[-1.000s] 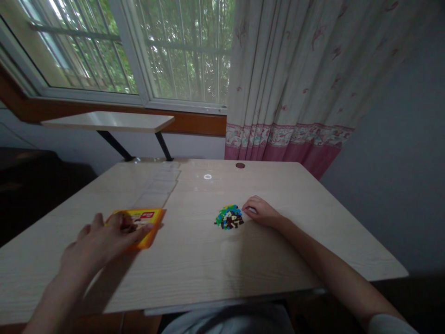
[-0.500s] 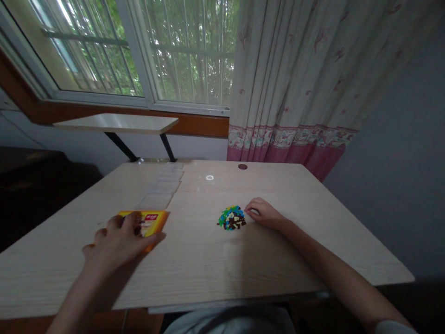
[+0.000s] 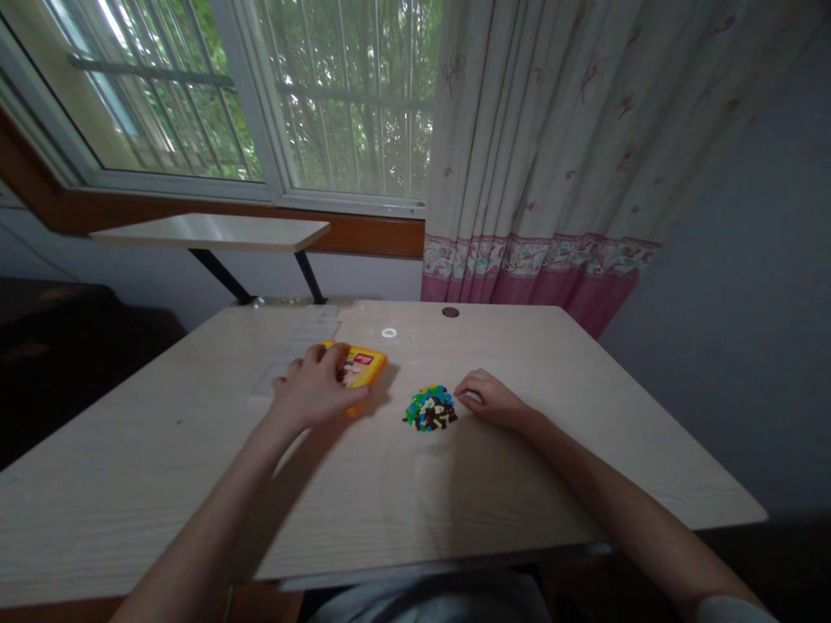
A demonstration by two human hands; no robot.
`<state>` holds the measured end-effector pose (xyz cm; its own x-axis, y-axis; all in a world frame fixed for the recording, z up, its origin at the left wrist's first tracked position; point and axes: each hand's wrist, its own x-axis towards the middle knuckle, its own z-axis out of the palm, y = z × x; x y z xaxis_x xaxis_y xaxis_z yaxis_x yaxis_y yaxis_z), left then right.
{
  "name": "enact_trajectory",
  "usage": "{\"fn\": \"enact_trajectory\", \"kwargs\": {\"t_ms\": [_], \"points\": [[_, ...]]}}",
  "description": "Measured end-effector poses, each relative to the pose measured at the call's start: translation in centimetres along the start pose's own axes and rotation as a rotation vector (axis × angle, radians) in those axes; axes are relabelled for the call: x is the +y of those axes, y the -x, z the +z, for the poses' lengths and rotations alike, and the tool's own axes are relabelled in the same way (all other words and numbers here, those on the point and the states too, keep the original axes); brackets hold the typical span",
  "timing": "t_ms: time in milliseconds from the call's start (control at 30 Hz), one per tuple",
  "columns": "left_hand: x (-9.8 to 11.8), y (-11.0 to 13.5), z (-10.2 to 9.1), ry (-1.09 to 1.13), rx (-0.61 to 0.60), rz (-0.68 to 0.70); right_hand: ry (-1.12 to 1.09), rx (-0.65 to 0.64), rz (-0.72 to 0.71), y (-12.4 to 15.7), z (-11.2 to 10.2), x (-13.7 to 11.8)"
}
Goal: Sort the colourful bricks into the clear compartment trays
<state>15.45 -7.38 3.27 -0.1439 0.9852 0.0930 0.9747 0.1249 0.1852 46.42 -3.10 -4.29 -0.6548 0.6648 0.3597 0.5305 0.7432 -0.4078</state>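
My left hand (image 3: 318, 388) grips a small yellow box (image 3: 367, 367) from above, thumb on the near side and fingers over the far side. A red label and a picture show on the part of its top that my hand leaves bare. To its right lies a pile of tiny colored pieces (image 3: 431, 408), green, blue, brown, cream and yellow, on the table. My right hand (image 3: 488, 398) rests at the pile's right edge with its fingers curled and thumb and fingertips together. Whether something tiny sits between those fingertips I cannot make out.
Clear flat trays or sheets (image 3: 273, 368) lie in a row on the left of the wooden table (image 3: 402, 510). Behind them a small raised shelf (image 3: 214, 232) stands on black legs. A round dark cable hole (image 3: 450, 312) is near the back edge, before the curtain (image 3: 519, 208).
My left hand has carried the yellow box to the right and farther back, closer to the pile. My right hand has stayed by the pile.
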Motion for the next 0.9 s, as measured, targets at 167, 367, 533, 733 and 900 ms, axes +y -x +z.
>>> {"fn": "enact_trajectory", "kwargs": {"t_ms": [167,367,533,733,900], "points": [[4.4,-5.5,3.3,0.049,-0.040,-0.042,0.015,0.001,-0.003,0.1,0.1,0.2],[6.1,-7.6,6.0,0.038,0.019,-0.146,0.007,-0.001,0.003,0.1,0.1,0.2],[5.5,-7.1,6.1,0.095,0.019,-0.097,0.016,-0.016,-0.008,0.2,-0.3,0.1],[0.0,-5.1,6.1,0.253,0.076,0.239,0.012,-0.005,-0.051,-1.7,-2.0,-0.4],[-3.3,-4.3,7.8,0.308,0.106,0.340,-0.060,0.000,-0.082,-6.6,-1.5,-0.1]]}}
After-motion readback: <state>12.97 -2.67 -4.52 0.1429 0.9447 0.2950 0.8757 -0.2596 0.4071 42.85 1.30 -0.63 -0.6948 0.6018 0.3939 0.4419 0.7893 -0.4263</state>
